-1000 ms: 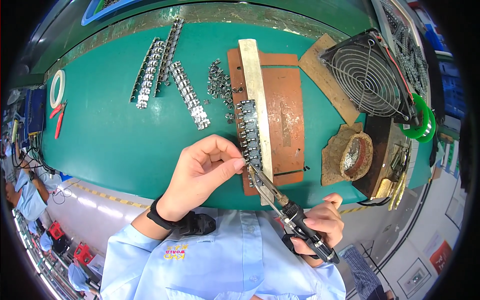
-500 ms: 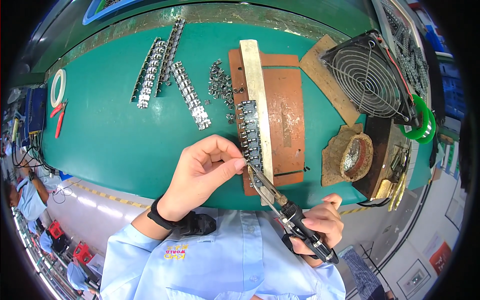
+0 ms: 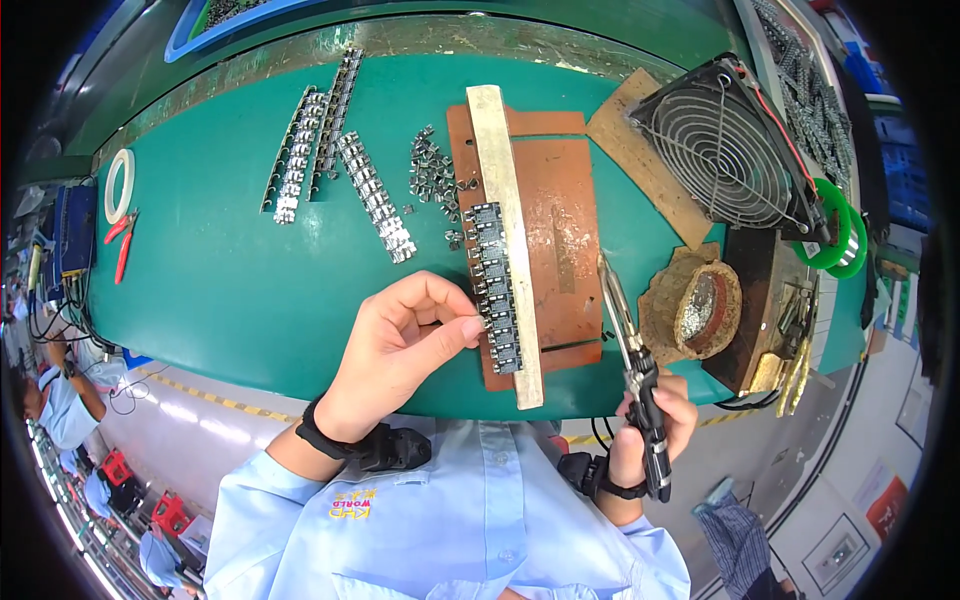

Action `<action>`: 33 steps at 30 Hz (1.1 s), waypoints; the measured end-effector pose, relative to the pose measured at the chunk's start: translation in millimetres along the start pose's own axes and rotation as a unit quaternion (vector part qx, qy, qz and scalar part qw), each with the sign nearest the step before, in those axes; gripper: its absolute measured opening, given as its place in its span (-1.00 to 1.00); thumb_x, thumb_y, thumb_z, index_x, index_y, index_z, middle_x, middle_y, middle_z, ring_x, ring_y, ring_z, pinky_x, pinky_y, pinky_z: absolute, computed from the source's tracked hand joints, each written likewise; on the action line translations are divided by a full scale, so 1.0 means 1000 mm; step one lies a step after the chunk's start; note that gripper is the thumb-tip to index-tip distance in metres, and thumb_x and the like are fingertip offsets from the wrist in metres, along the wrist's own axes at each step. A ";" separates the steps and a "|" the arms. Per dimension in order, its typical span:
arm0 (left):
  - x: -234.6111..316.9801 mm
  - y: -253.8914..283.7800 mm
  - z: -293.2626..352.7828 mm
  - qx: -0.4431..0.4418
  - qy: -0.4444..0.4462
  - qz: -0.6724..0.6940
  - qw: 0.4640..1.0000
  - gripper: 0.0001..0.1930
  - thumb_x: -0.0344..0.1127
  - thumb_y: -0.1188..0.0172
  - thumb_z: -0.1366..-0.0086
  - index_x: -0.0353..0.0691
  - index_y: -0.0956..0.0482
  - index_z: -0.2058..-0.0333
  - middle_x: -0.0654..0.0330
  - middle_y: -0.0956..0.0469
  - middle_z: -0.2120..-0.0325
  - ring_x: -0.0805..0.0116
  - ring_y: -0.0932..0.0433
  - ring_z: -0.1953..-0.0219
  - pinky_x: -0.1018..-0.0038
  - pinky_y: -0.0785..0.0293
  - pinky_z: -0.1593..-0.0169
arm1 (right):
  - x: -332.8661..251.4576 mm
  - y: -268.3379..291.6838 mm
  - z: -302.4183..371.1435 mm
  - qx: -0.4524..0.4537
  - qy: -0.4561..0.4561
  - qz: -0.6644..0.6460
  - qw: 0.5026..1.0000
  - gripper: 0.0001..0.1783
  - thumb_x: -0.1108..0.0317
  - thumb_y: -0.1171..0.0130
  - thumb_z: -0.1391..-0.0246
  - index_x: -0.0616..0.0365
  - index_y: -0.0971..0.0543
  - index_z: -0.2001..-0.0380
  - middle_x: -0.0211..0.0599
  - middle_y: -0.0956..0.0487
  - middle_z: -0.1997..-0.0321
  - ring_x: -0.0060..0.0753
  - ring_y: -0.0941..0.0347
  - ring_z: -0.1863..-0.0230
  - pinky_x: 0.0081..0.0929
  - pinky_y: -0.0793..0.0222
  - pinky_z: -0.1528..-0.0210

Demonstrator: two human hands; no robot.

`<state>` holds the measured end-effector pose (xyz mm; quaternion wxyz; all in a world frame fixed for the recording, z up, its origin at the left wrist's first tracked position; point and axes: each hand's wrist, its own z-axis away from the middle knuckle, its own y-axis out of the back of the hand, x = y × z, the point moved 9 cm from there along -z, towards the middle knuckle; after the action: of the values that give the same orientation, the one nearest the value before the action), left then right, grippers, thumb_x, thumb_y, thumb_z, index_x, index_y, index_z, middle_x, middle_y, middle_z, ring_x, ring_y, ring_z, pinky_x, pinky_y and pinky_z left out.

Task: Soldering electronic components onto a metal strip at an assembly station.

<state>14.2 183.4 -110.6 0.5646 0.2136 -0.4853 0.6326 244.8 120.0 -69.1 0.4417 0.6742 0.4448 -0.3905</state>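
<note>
A row of small black components [image 3: 492, 262] with metal tabs lies along a pale bar [image 3: 489, 140] on a brown board [image 3: 555, 190]. My left hand [image 3: 385, 355] is closed in a pinch at the row's left edge, near its lower end. Whatever sits between thumb and forefinger is too small and covered to make out. My right hand [image 3: 675, 415] grips a soldering iron [image 3: 643, 385] with a thin metal tube beside its barrel. The iron's tip points up and away, over the board's right edge, apart from the components.
Loose metal clips [image 3: 430, 168] and clip strips [image 3: 375, 195] lie left of the board. At right stand a crusty dish [image 3: 742, 315], a fan [image 3: 715, 150] and a green solder spool [image 3: 850, 240]. A tape roll [image 3: 119, 185] and red-handled cutters [image 3: 124, 245] lie far left.
My right hand has swung the soldering iron right, away from the components and toward the dish. My left hand keeps its pinch at the row. The whole view has shifted slightly.
</note>
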 end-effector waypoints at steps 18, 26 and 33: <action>0.036 0.012 0.009 0.108 -0.033 -0.242 0.964 -0.91 -0.43 -0.09 -0.16 -0.31 -0.44 0.37 0.30 -0.46 0.51 0.60 -0.41 0.54 0.60 -0.33 0.44 | 0.012 0.008 -0.001 0.006 -0.056 -0.117 0.992 -0.50 0.35 -0.34 0.28 0.19 -0.35 0.24 -0.17 -0.38 0.33 -0.37 -0.31 0.31 -0.49 -0.26 0.26; 0.095 0.007 -0.005 0.151 -0.195 -0.562 0.789 -0.85 -0.51 -0.14 0.00 -0.27 -0.44 0.38 0.21 -0.37 0.57 0.43 -0.34 0.67 0.54 -0.26 0.56 | -0.003 0.014 0.003 0.026 -0.052 -0.132 0.990 -0.52 0.37 -0.35 0.30 0.17 -0.35 0.28 -0.21 -0.38 0.36 -0.40 -0.31 0.32 -0.48 -0.24 0.24; 0.099 -0.001 -0.001 0.175 -0.221 -0.567 0.774 -0.87 -0.52 -0.15 -0.01 -0.28 -0.42 0.42 0.23 -0.40 0.54 0.48 -0.37 0.65 0.56 -0.28 0.55 | -0.005 0.020 0.002 0.029 -0.038 -0.078 0.996 -0.50 0.22 -0.32 0.26 0.16 -0.31 0.28 -0.35 -0.26 0.42 -0.56 -0.20 0.47 -0.65 -0.12 0.42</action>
<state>-11.1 234.2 -29.6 0.6513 0.6788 -0.2689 0.2070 261.9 112.7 -60.0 0.4070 0.6343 0.4675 -0.4621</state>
